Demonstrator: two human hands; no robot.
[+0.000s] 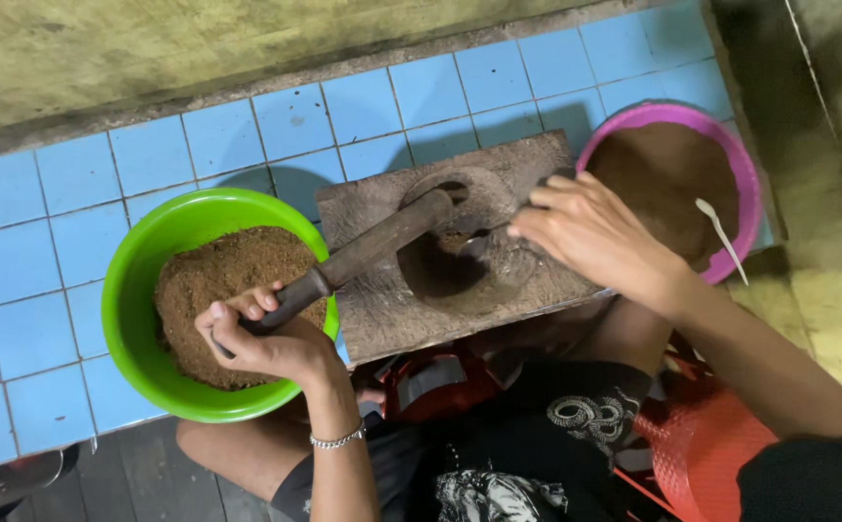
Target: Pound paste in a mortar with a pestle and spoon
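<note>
A: What sat furthest left?

B: A green bowl (141,290) on the blue tiled floor (44,242), filled with coarse brown powder (218,280).

A: And the left hand?

B: The left hand (266,338) hung over the near edge of that bowl, fingers curled tight around the dark handle end of a wooden pestle (368,253). A thin metal bracelet (337,440) circled the wrist.

A: Where did the pestle point?

B: It slanted up and to the right, its thick end resting at the rim of the hollow in a worn wooden block (382,309) that lay between the two bowls.

A: What was the right hand doing?

B: The right hand (585,232) reached over the hollow from the right, fingers bent and gathered together on the handle of a spoon (479,244) whose tip lay in the hollow. Exactly how it was pinched, I could not tell.

A: And beyond that?

B: A pink bowl (747,174) of finer, darker brown powder, touching the block's right end, with a white spoon (720,237) leaning on its near rim.
</note>
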